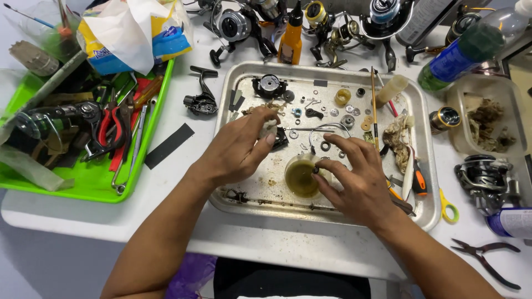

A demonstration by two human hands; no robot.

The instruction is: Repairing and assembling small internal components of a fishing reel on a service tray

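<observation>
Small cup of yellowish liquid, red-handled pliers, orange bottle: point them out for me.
Small cup of yellowish liquid (300, 178): head view, on the liquid surface.
Red-handled pliers (111, 124): head view, on a red handle.
Orange bottle (290, 41): head view, on its body.

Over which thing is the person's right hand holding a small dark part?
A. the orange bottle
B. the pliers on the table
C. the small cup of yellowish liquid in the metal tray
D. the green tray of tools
C: the right hand pinches a small dark part just above the cup of yellowish liquid, inside the metal tray.
</observation>
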